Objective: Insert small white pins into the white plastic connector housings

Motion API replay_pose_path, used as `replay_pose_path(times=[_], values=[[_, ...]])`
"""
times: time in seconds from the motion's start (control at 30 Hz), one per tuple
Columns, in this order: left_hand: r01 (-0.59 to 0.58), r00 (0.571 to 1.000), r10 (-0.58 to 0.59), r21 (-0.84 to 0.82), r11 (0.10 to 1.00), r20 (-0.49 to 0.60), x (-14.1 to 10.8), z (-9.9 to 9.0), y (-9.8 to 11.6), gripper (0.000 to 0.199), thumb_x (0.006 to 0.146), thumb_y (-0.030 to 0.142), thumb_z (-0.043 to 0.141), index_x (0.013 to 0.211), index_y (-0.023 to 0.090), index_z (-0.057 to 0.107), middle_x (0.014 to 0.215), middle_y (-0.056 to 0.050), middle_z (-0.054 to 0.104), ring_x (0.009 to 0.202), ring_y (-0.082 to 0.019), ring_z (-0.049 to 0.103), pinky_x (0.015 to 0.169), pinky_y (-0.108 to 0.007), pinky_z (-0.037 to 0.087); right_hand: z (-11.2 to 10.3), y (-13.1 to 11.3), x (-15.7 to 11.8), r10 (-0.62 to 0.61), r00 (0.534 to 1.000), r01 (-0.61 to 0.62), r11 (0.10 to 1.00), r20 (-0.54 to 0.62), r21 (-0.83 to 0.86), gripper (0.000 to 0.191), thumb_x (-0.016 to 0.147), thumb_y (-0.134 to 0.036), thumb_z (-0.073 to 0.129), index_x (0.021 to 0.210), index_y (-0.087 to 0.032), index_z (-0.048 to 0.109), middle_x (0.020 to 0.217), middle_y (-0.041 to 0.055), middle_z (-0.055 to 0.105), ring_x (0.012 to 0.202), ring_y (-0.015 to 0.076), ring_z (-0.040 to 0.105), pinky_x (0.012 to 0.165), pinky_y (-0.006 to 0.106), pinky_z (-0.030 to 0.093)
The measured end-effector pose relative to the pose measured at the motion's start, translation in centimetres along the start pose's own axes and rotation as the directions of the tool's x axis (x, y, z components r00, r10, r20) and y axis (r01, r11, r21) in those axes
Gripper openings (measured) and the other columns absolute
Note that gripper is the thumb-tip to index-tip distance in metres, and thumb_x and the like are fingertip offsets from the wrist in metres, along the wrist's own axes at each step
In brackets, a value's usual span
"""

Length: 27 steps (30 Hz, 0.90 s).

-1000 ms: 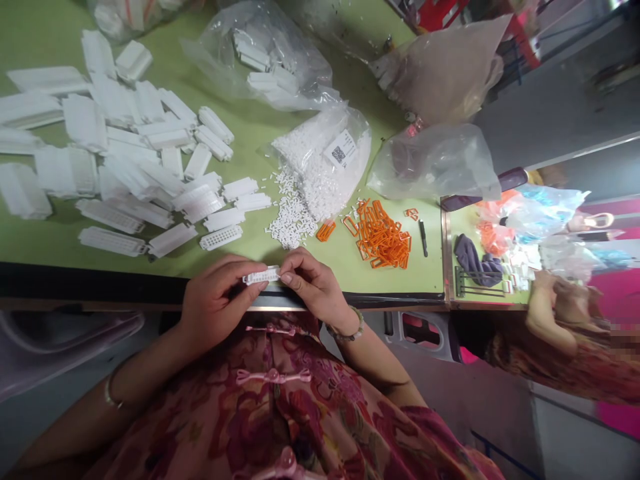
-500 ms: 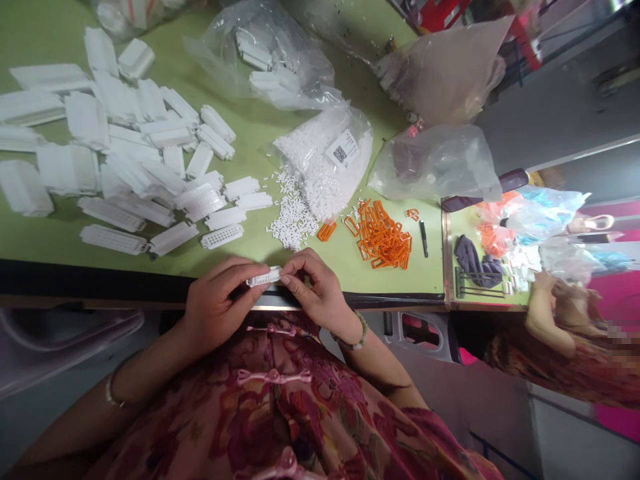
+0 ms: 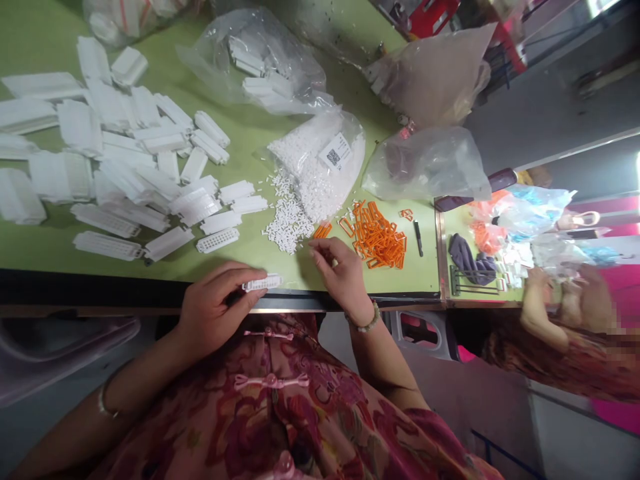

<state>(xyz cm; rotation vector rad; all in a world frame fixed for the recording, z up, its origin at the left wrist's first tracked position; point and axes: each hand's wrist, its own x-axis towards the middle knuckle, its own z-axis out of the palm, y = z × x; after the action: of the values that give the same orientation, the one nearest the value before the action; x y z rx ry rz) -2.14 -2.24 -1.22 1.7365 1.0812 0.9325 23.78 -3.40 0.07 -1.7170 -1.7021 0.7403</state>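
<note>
Between the thumb and fingers of my left hand (image 3: 207, 307) is a white plastic connector housing (image 3: 263, 283) with rows of small holes along its face. It is held level over the table's front edge. My right hand (image 3: 343, 273) is away from the housing, its thumb and forefinger apart with nothing visible between them. Its fingertips are close to a small stack of orange clips (image 3: 323, 230) and to the right edge of a heap of tiny white pegs (image 3: 287, 223). A larger pile of orange rectangular clips (image 3: 383, 237) lies beyond that hand.
Many white housings (image 3: 120, 167) are spread at the left. A clear bag of white pegs (image 3: 327, 167) with a label lies behind the heap. A dark slim tool (image 3: 418, 238) is right of the clips. Another person's arm (image 3: 540, 307) is at the adjoining table.
My right hand has let go of the housing and moved right, towards the small orange stack. My left hand keeps holding the housing. The camera view has shifted slightly.
</note>
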Motion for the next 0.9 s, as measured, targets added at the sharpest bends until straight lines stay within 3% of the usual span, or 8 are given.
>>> replay_pose_path(times=[0.1,0.27,0.33,0.4,0.5,0.57,0.73,0.9], values=[[0.026,1.000,-0.026,0.003,1.000,0.003,-0.1,0.0,0.0,0.016,0.099,0.035,0.070,0.104,0.026,0.082,0.102,-0.005,0.086,0.085,-0.023,0.080,0.082,-0.035,0.068,0.1,0.6,1.3,-0.031,0.999,0.022,0.973,-0.034,-0.231,0.010,0.101,-0.027,0.070,0.098,-0.021,0.077,0.092,0.0078,0.078,0.080,0.0189,0.070,0.079,0.033,0.057],[0.034,0.999,-0.034,0.004,0.999,-0.008,-0.1,0.0,0.1,0.016,0.099,0.036,0.070,0.104,0.027,0.082,0.102,-0.004,0.084,0.085,-0.021,0.080,0.079,-0.033,0.066,0.6,0.3,3.0,0.000,0.999,0.011,0.951,0.036,-0.309,0.008,0.092,-0.018,0.073,0.084,-0.021,0.072,0.080,0.0046,0.074,0.072,0.0167,0.064,0.072,0.030,0.051],[0.033,0.999,-0.033,-0.003,0.999,-0.016,-0.1,0.0,0.1,0.015,0.100,0.035,0.069,0.104,0.027,0.081,0.103,-0.003,0.084,0.085,-0.021,0.079,0.079,-0.033,0.066,0.4,0.0,3.1,0.029,0.998,-0.015,0.974,0.057,-0.224,0.011,0.090,-0.018,0.072,0.080,-0.021,0.070,0.076,0.0027,0.073,0.068,0.0149,0.062,0.069,0.028,0.050],[0.040,0.999,-0.040,-0.008,0.999,-0.012,-0.1,0.0,0.1,0.016,0.100,0.035,0.069,0.104,0.026,0.081,0.103,-0.004,0.084,0.084,-0.021,0.079,0.079,-0.033,0.066,0.1,-0.6,2.5,0.065,0.991,-0.061,0.997,0.121,-0.035,0.011,0.091,-0.023,0.073,0.081,-0.021,0.070,0.074,0.0013,0.072,0.066,0.0136,0.061,0.065,0.027,0.050],[0.045,0.999,-0.045,-0.012,0.999,-0.004,0.0,-0.1,0.1,0.015,0.099,0.035,0.070,0.104,0.027,0.081,0.101,-0.003,0.084,0.082,-0.021,0.078,0.078,-0.034,0.066,0.1,-1.5,1.1,0.075,0.961,-0.154,0.946,0.266,0.287,0.022,0.097,-0.041,0.074,0.089,-0.020,0.073,0.075,0.0000,0.070,0.063,0.0127,0.058,0.060,0.026,0.050],[0.036,0.999,-0.036,-0.020,0.999,-0.009,0.0,-0.1,0.1,0.013,0.099,0.033,0.070,0.103,0.028,0.081,0.100,-0.003,0.084,0.082,-0.021,0.078,0.078,-0.034,0.066,0.6,-2.1,0.2,0.043,0.953,-0.162,0.909,0.300,0.385,0.029,0.099,-0.049,0.073,0.092,-0.022,0.075,0.077,0.0001,0.069,0.064,0.0132,0.057,0.061,0.027,0.051],[0.011,1.000,-0.012,-0.018,1.000,-0.019,0.2,0.0,0.3,0.012,0.098,0.028,0.071,0.103,0.026,0.082,0.099,-0.002,0.083,0.079,-0.020,0.078,0.078,-0.032,0.065,1.9,-2.6,-0.3,-0.082,0.968,-0.005,0.938,0.237,0.346,0.029,0.102,-0.052,0.071,0.094,-0.025,0.077,0.084,0.0017,0.064,0.081,0.0180,0.061,0.077,0.034,0.057],[-0.028,0.999,0.028,-0.004,1.000,-0.039,0.1,0.1,0.1,0.012,0.098,0.027,0.071,0.102,0.024,0.082,0.097,-0.002,0.083,0.081,-0.019,0.078,0.078,-0.028,0.063,2.0,-2.4,-0.2,-0.111,0.961,0.022,0.944,0.252,0.330,0.022,0.106,-0.043,0.070,0.096,-0.024,0.077,0.087,0.0012,0.062,0.081,0.0171,0.059,0.077,0.033,0.055]])
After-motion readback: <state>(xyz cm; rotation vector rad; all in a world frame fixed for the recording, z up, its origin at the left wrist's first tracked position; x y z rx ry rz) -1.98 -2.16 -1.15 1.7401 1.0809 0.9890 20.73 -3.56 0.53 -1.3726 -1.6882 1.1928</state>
